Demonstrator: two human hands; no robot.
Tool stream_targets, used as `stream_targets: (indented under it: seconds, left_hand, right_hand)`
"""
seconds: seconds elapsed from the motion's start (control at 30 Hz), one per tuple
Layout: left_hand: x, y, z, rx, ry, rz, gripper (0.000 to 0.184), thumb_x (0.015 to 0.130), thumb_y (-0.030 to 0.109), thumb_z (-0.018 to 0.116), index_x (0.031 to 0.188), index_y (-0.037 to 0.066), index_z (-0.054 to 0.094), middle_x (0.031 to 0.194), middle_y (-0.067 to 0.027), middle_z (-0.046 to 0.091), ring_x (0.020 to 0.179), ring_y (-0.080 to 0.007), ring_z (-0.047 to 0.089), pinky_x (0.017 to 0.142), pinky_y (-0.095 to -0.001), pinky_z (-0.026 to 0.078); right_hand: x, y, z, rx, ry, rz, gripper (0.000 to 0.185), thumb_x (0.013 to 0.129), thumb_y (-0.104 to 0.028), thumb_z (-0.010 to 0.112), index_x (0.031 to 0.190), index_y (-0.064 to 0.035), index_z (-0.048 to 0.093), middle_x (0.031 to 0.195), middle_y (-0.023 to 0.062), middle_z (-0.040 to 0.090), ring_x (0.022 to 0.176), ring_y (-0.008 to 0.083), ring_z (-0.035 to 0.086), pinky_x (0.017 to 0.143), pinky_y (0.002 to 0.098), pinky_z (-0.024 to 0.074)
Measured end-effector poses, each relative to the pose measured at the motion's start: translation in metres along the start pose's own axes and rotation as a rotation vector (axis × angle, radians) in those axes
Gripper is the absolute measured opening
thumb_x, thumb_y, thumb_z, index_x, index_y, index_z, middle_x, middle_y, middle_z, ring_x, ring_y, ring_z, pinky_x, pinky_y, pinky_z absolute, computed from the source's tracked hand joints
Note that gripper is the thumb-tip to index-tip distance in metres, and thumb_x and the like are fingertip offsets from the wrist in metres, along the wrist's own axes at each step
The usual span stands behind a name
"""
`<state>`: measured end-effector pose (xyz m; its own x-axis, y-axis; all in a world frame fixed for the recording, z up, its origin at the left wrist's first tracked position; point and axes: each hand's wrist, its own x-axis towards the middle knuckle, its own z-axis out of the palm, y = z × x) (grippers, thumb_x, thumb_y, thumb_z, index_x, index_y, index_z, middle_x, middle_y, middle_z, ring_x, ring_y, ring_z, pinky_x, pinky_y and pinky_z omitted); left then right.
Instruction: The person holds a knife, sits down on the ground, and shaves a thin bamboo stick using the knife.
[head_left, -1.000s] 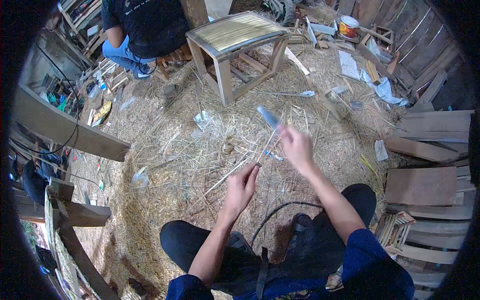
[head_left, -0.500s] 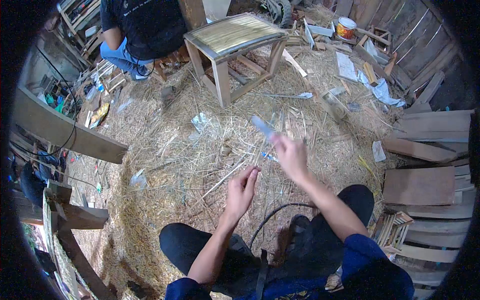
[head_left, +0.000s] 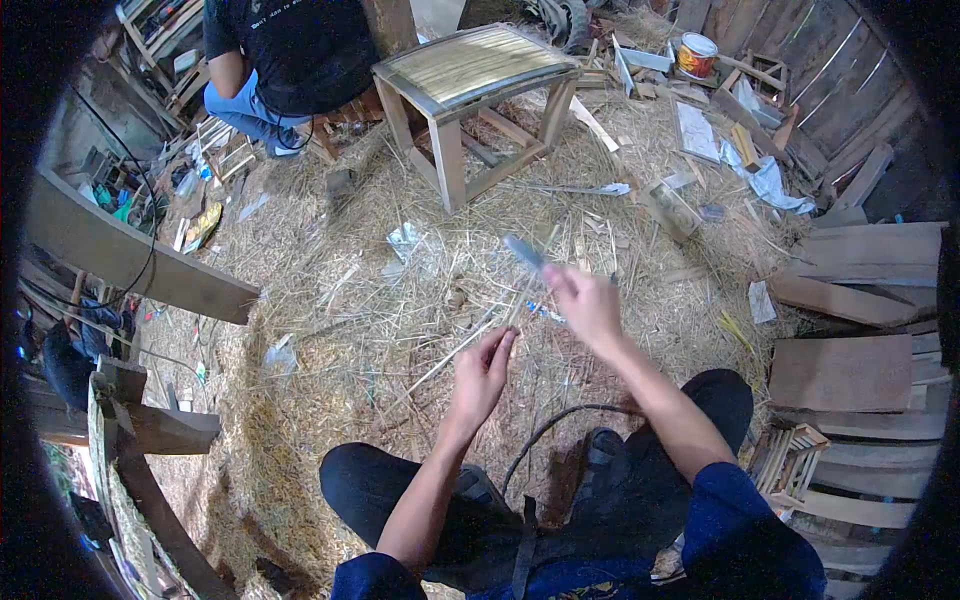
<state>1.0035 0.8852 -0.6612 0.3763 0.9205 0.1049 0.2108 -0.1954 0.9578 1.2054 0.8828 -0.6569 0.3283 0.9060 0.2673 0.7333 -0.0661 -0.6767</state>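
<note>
My right hand (head_left: 590, 310) is closed around a knife, its greyish blade (head_left: 523, 252) pointing up and left and slightly blurred. Lower and to the left, my left hand (head_left: 482, 375) pinches a thin pale strip (head_left: 518, 308), apparently wood or bamboo. The strip slants up and right from the fingertips, passing close to the blade; whether the two touch I cannot tell. The knife's handle is hidden inside my right fist. Both hands are above the litter-covered floor, in front of my knees.
A slatted wooden stool (head_left: 475, 75) stands ahead, beside a seated person in a dark shirt (head_left: 290, 55). Shavings (head_left: 330, 300) cover the floor. Boards (head_left: 840, 375) are stacked at right, a beam (head_left: 140, 245) juts in from the left, and a paint bucket (head_left: 695, 57) stands far right.
My right hand and the knife have shifted very slightly, with the blade still blurred. My left hand keeps its pinch in nearly the same place. The view has moved a little.
</note>
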Motion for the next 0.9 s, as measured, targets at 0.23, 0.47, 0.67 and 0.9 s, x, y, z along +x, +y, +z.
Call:
stream_targets:
  seconds: [0.23,0.47,0.67,0.9]
  left_hand:
    - [0.000,0.019,-0.008,0.164,-0.124,-0.132,0.029,0.098,0.016,0.059,0.118,-0.005,0.065,0.099,-0.0189,0.073,0.091,-0.0126,0.066,0.078,-0.0301,0.053]
    - [-0.003,0.022,-0.001,0.171,-0.075,-0.083,0.029,0.097,0.018,0.061,0.116,-0.005,0.065,0.071,-0.0145,0.065,0.064,-0.0068,0.051,0.057,-0.0278,0.045]
    - [0.000,0.023,0.000,0.174,-0.022,-0.105,0.028,0.098,0.018,0.058,0.117,0.000,0.067,0.053,-0.0132,0.050,0.048,-0.0092,0.042,0.047,-0.0313,0.037]
    - [0.000,0.018,0.000,0.042,0.006,-0.011,0.027,0.098,0.015,0.056,0.119,0.001,0.067,0.060,-0.0050,0.055,0.054,-0.0069,0.041,0.050,-0.0286,0.037]
  right_hand:
    - [-0.025,-0.020,0.014,-0.077,-0.055,-0.253,0.045,0.101,-0.044,0.049,0.086,-0.0072,0.070,0.045,-0.0012,0.049,0.035,0.0097,0.039,0.032,0.0292,0.0281]
    - [0.000,-0.005,-0.003,-0.023,0.077,-0.029,0.050,0.103,-0.046,0.043,0.079,-0.0070,0.065,0.047,-0.0025,0.049,0.035,0.0080,0.037,0.031,0.0247,0.0268]
    - [-0.013,0.000,0.012,-0.241,0.047,-0.277,0.050,0.102,-0.047,0.046,0.067,-0.0140,0.058,0.046,-0.0039,0.048,0.033,0.0078,0.034,0.032,0.0255,0.0253]
    - [0.010,0.003,-0.015,-0.178,0.127,-0.003,0.048,0.101,-0.047,0.047,0.076,-0.0111,0.065,0.047,0.0041,0.052,0.039,0.0172,0.050,0.041,0.0360,0.0372]
